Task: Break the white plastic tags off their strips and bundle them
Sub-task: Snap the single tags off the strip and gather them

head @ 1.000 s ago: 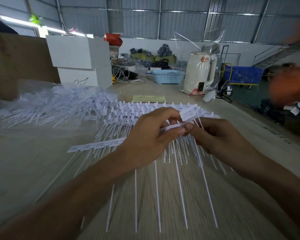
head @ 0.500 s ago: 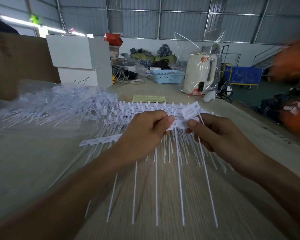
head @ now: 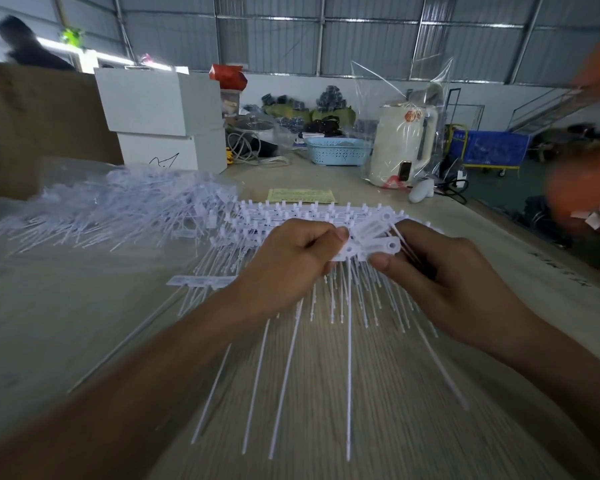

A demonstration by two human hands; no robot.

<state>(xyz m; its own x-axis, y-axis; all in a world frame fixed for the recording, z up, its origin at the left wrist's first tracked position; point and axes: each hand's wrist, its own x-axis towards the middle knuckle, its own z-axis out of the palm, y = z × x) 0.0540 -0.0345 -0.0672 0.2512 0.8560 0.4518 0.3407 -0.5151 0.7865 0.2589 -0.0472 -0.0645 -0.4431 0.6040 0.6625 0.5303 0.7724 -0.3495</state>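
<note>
- left hand (head: 291, 268): fingers curled, thumb and forefinger pinching the end of a white plastic strip of joined tags (head: 347, 252), held above the table
- right hand (head: 440, 282): fingers curled, thumb tip pressed on a flat white plastic tag with a round hole (head: 383, 249) at the strip's right end; a second loose white tag (head: 374, 227) is held tilted above it, its thin tail running back between the fingers
- long thin white tails hang from the held strip toward the camera, over the pale wood-grain table (head: 326, 393)
- stack of unbroken white tag strips (head: 291, 211): lying on the table just beyond both hands
- heap of loose white tags (head: 118, 206): on clear plastic sheeting at far left
- one short strip piece (head: 201, 280) lies flat left of the left wrist
- beyond: yellow paper slip (head: 301, 195), light blue perforated basket (head: 336, 151), cream electric kettle in a clear bag (head: 400, 143), two stacked white cardboard boxes (head: 163, 119)
</note>
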